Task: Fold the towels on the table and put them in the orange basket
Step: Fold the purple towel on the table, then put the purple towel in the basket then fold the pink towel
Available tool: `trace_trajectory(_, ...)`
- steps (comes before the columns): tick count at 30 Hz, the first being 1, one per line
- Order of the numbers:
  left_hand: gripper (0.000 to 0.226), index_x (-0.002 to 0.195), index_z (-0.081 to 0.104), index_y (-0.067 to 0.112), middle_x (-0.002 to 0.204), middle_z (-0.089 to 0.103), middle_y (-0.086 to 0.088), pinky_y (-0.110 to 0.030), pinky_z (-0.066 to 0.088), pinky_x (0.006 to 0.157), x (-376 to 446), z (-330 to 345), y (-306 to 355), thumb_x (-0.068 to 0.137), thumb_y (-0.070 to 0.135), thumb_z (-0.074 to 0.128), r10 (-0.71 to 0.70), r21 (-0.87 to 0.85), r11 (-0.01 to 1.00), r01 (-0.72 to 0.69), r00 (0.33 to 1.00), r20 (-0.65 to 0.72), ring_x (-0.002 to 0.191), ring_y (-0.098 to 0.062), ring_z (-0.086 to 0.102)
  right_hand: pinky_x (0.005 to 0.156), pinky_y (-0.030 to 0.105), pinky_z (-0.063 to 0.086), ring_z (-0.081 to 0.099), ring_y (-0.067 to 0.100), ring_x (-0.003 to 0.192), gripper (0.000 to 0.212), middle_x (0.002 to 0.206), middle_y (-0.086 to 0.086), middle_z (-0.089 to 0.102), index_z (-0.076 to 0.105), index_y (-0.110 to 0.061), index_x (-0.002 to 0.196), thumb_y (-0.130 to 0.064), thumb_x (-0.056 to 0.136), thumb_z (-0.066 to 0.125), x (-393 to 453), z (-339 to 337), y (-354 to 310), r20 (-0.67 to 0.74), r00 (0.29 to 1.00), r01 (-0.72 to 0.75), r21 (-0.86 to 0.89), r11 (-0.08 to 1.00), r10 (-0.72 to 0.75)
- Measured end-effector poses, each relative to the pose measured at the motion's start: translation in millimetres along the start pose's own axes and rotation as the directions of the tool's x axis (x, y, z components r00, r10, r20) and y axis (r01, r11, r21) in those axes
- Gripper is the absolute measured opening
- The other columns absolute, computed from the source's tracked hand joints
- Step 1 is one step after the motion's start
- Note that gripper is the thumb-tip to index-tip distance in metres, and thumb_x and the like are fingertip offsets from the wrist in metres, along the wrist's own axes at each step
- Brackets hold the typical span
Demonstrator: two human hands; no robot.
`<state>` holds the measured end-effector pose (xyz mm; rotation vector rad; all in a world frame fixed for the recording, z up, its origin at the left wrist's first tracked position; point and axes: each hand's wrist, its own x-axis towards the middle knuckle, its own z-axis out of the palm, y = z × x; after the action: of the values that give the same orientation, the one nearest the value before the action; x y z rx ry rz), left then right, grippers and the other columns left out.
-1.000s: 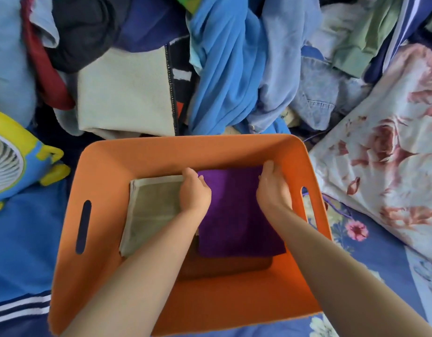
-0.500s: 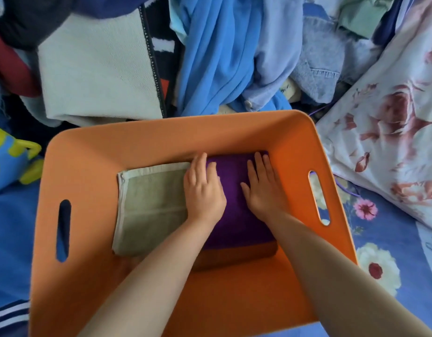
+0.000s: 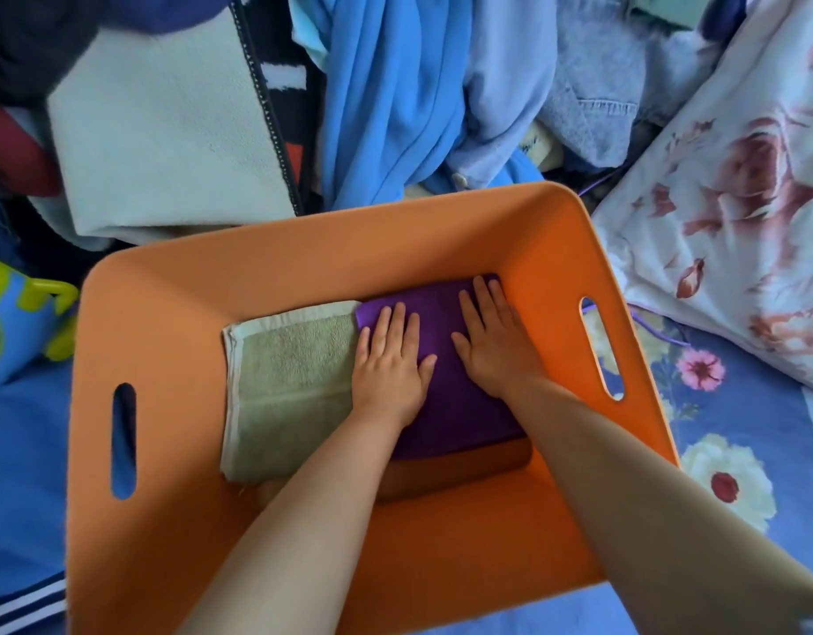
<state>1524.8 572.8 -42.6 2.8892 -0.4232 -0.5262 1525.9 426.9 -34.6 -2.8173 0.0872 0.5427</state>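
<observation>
A folded square purple microfibre towel (image 3: 459, 405) is found lying inside the rectangular orange plastic basket with slotted handles (image 3: 304, 249), toward its right wall. It is set just beside, and appears slightly to overlap, a folded pale green terry towel with a white hem (image 3: 285, 387) on the basket floor. A darker brown folded layer (image 3: 459, 474) is seen beneath the purple towel's near edge; its nature cannot be determined.

Both hands are laid flat, fingers straight and slightly spread, with nothing gripped. The left hand (image 3: 391, 359) is pressed on the purple towel at its left margin, next to the green towel. The right hand (image 3: 491, 341) is pressed on the towel's far right portion, close to the basket wall.

The placing step is judged nearly complete. The following risks are noted:

- If the palms are dragged rather than lifted straight up, the top fold is likely to be pulled open.
- If uneven pressure is applied, the purple towel may be slid onto the green one and the stack skewed.
- The thin basket walls could be flexed by the forearms.

A heap of unfolded garments (image 3: 386, 93) lies beyond the basket, so further work is judged outstanding.
</observation>
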Motion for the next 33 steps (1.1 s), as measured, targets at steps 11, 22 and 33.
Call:
trace_trajectory(11,0.04,0.133,0.042,0.016,0.153,0.022,-0.002,-0.04,0.019,0.112,-48,-105,32,0.095,0.026,0.038,0.076,0.1,0.993,-0.067,0.993,-0.086,0.141,-0.02,0.016,0.117,0.039,0.014,0.007,0.023,0.143,0.053,0.155,0.01,0.011,0.021,-0.008,0.143,-0.007,0.091,0.033,-71,-94,-23,-0.125,0.988,0.097,0.03,0.995,-0.092)
trace_trajectory(22,0.026,0.111,0.056,0.008,0.119,0.053,-0.009,-0.038,0.037,0.09,-186,-284,120,0.089,0.014,0.045,0.124,0.233,0.972,-0.034,0.914,-0.386,0.115,-0.029,0.044,0.096,0.035,0.033,0.046,0.029,0.117,0.032,0.123,0.015,0.054,0.055,0.0,0.114,-0.005,0.085,0.042,-230,-260,-57,-0.481,0.822,0.278,-0.13,0.952,-0.306)
trace_trajectory(33,0.026,0.114,0.054,0.009,0.122,0.05,-0.012,-0.04,0.036,0.092,-375,-356,210,0.09,0.016,0.045,0.269,0.374,0.922,-0.098,0.857,-0.439,0.119,-0.031,0.04,0.094,0.035,0.037,0.044,0.028,0.12,0.038,0.129,0.011,0.051,0.051,-0.004,0.123,-0.006,0.086,0.041,-458,-332,-55,-0.657,0.714,0.156,-0.186,0.97,-0.241)
